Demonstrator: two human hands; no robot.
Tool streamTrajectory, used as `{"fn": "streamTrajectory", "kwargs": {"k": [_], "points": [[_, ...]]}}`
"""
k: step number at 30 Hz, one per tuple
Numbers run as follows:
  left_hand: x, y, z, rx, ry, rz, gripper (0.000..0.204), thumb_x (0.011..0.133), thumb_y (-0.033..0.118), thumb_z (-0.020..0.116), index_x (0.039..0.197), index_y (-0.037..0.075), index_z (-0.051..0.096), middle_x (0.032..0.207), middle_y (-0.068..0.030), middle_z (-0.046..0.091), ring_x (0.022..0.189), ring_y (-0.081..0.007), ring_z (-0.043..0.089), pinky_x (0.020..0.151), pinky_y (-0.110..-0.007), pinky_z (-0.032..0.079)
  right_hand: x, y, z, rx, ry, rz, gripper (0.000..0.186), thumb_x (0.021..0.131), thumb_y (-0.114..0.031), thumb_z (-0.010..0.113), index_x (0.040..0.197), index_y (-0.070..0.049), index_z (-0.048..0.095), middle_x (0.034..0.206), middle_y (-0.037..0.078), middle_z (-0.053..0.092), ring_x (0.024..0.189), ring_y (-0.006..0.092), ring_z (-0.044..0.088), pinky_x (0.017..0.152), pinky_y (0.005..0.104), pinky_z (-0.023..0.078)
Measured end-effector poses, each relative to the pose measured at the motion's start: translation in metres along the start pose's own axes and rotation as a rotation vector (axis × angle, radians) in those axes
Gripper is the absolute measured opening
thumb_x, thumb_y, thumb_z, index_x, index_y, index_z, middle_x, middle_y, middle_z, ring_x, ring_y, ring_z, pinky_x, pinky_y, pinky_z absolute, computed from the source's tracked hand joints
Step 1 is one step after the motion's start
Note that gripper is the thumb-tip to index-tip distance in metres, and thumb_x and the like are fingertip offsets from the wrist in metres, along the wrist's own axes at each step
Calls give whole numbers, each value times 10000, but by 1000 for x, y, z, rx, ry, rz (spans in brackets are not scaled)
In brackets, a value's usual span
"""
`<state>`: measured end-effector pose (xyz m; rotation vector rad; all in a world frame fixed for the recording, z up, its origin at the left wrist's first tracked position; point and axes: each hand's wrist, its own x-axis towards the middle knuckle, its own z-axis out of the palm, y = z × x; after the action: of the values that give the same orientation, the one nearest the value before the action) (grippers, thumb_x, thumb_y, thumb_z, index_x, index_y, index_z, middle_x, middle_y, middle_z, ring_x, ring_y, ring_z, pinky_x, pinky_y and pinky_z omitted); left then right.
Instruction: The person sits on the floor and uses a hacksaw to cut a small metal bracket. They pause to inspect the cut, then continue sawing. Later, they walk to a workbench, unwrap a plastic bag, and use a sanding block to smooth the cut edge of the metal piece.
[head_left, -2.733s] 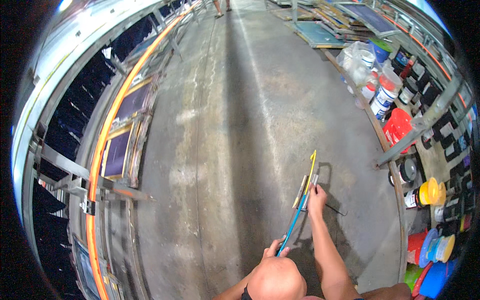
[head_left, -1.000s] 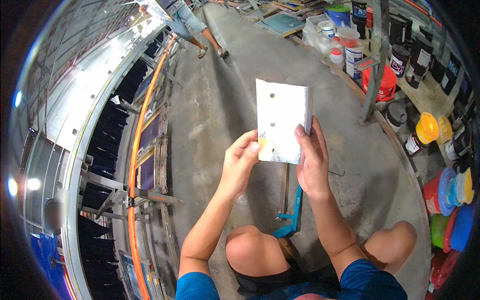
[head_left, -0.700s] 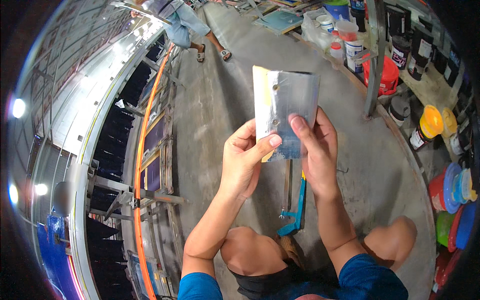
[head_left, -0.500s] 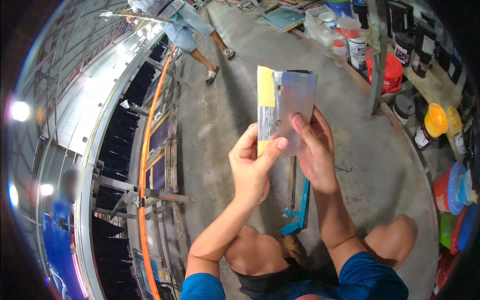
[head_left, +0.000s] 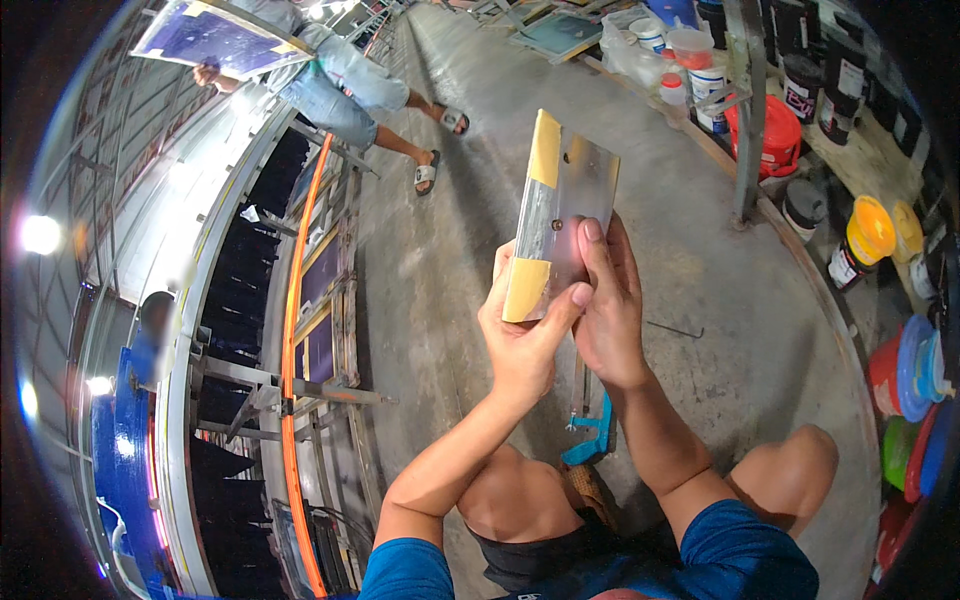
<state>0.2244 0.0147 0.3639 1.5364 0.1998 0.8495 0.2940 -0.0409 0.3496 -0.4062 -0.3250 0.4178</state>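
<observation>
My left hand and my right hand are both closed on a silvery metal plate, held up tilted above the floor in front of me. Its left edge carries two pale yellow patches with bare, scuffed metal between them, and small holes show on its face. My left thumb presses on the lower part, my right thumb on the right side. Under my hands a blue-handled hacksaw lies on the concrete beside a long narrow bar, partly hidden by my arms. A thin bent rod lies to the right.
A co-worker in sandals walks at upper left, carrying a framed screen. Paint tubs and buckets line the right side along a metal post. Steel racks with an orange rail and stored frames run along the left.
Earlier my hands were low on the yellow-and-blue saw; since then they have raised the plate and turned it, showing its yellow-patched edge. The co-worker has come nearer with the screen.
</observation>
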Motion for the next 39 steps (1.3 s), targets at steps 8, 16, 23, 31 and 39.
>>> {"fn": "streamTrajectory", "kwargs": {"k": [8,16,23,31,39], "points": [[6,-3,6,-87,169,41,343,885,58,719,1193,-24,591,1121,-73,632,1060,-133,578,917,-289,472,15,10,-17,-607,-37,-337,354,949,-251,637,1202,-23,538,1071,80,538,920,161,524,790,299,443],[7,0,7,180,69,185,387,883,6,701,1244,-71,586,1076,-94,668,959,-150,638,882,-290,506,6,-26,-12,-721,-21,-740,288,805,-27,751,1075,-36,649,998,81,635,864,173,580,757,303,487],[13,3,25,238,42,278,381,883,1,695,1244,-71,596,1157,-114,667,1045,-148,622,933,-292,484,4,-39,-14,-689,10,-693,236,778,-4,770,999,-20,688,964,85,684,812,171,642,733,290,520],[8,3,38,257,33,297,377,886,11,691,1243,-67,602,1210,-148,656,1099,-176,611,970,-307,468,1,-57,-16,-729,27,-770,217,756,10,780,954,-27,700,938,88,693,793,182,663,712,294,523],[2,11,69,340,-68,476,336,894,-7,668,1220,-65,609,1265,-207,622,1168,-261,605,1006,-352,465,1,-74,-34,-690,9,-829,205,749,29,769,935,-20,697,927,97,696,830,217,671,740,318,527]]}}
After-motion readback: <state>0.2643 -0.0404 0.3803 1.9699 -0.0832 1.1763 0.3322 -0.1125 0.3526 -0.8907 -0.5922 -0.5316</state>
